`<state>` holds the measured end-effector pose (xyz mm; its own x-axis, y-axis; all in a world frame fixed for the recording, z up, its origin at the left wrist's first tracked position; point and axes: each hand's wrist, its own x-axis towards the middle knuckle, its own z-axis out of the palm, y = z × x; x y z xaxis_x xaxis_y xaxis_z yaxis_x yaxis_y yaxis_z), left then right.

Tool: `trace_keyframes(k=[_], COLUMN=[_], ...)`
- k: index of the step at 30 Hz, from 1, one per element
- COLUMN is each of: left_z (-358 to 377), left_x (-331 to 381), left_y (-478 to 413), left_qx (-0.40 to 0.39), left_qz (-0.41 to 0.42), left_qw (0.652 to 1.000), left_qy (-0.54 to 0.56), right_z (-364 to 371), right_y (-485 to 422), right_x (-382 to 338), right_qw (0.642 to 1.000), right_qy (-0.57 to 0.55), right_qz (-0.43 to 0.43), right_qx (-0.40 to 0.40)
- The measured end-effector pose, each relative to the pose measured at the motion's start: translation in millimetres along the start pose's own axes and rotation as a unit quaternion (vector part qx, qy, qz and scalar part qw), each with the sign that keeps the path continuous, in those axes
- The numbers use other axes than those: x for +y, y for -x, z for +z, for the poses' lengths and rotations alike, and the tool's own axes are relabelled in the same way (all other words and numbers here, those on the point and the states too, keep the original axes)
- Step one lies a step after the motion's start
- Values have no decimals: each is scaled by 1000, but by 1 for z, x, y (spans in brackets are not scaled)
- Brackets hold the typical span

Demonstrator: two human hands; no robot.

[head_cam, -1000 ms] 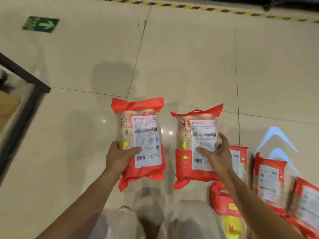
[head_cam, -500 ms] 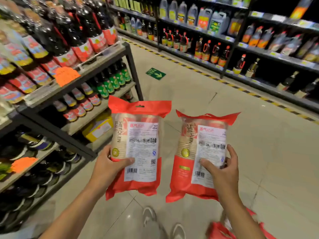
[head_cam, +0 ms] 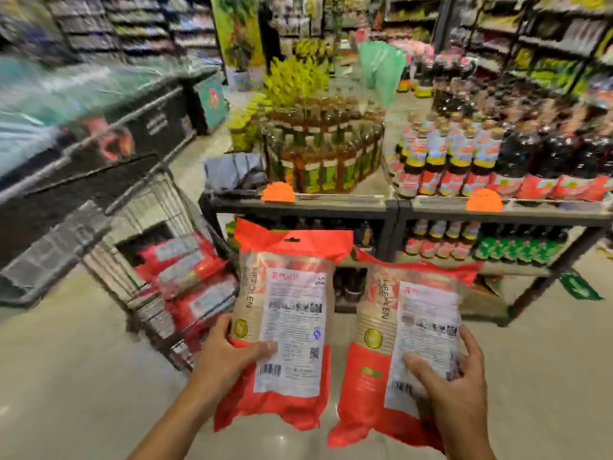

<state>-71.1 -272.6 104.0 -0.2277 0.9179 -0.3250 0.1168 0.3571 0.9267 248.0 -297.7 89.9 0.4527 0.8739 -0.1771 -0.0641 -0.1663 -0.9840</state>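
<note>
Packs swung up from floor view: left grip point(head_cam: 229, 356) clasps left cup pack point(head_cam: 285, 313), right grip point(head_cam: 454, 390) clasps right cup pack point(head_cam: 411, 333), side by side at 6 o'clock, labels readable, likely bound for bottle shelf point(head_cam: 331, 204) at 12 o'clock.

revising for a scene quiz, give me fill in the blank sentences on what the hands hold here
The left hand grips the left pack, whose top strip is ____.
The right hand grips the right pack, its ____ lying across the white label.
The wire cart holding more packs stands to the ____ of both held packs.
Missing words: red; thumb; left.
</note>
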Motion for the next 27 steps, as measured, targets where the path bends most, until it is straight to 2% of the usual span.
trace_keyframes(k=[6, 11, 15, 19, 24, 27], left_z=[-209, -322, -377, -410, -444, -454], left_x=[-31, -33, -29, -14, 17, 32], left_y=[-22, -58, -107, -176, -281, -355], left_qx=[109, 147, 172, 162, 115, 84], left_qz=[-20, -46, -49, -54, -50, -47], left_qw=[993, 987, 983, 985, 992, 993], left_qy=[41, 52, 46, 29, -24, -62], right_z=[216, 339, 416, 485, 565, 601], right_y=[59, 78, 68, 38, -6, -26], right_x=[2, -11, -7, 11, 44, 67], right_qw=[994, 987, 982, 981, 985, 989], right_qy=[20, 16, 4, -2, -25, -29], right_qz=[-11, -15, 4, 13, 65, 98], right_qx=[-110, -158, -189, -194, -159, -110])
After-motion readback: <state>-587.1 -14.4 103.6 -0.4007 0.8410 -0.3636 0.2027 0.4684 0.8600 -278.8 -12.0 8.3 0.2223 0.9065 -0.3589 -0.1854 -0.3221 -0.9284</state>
